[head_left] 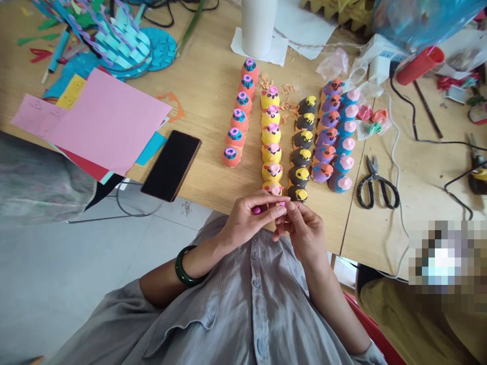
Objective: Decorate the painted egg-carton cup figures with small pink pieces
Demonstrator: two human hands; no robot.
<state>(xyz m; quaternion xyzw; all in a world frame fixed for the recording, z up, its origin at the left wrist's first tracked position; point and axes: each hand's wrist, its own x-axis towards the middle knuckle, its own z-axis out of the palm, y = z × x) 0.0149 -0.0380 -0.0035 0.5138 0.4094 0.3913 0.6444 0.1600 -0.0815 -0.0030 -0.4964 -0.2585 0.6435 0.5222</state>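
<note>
Five rows of small rounded figures (271, 133) stood on the surface (207, 177), left to right: orange row (237, 121), yellow row (268, 154), dark row (300, 140), purple row (326, 138), blue row (346, 147). Left hand (249, 215) and right hand (306, 228) met at the fingertips, at the near edge, by the near ends of the yellow and dark rows. Magenta ball (257, 210) sat pinched in the left hand; pink bit (282, 204) was where the fingertips met, and whether the right hand gripped it, cannot tell. Green bangle (183, 268) circled the left wrist. Scissors (375, 177) lay right of the blue row, blades partly open. Phone (171, 166) lay left of the orange row, beside pink paper (102, 116). White cylinder (258, 25) stood behind the rows.
</note>
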